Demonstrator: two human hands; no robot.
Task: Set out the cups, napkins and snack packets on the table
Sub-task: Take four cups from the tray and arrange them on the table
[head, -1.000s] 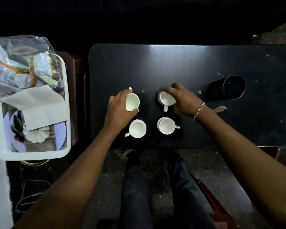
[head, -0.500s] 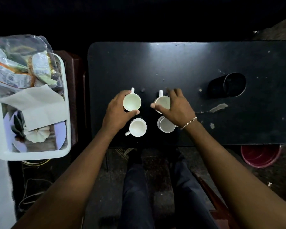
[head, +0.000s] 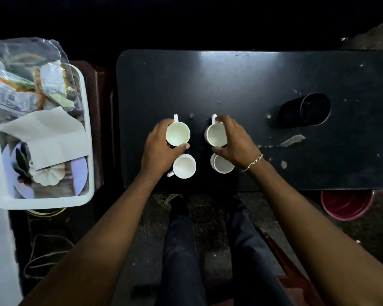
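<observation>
Four small white cups stand upright in a square at the centre of the dark desk. The left hand is wrapped around the upper-left cup, whose handle points toward the top of the frame. The right hand grips the upper-right cup the same way. The lower-left cup and lower-right cup have fluted rims. At the left of the frame, a white tray holds a folded napkin and bagged snack packets.

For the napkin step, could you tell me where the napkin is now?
In the head view, the napkin lies in the white tray left of the table, beside the snack packets.
</observation>
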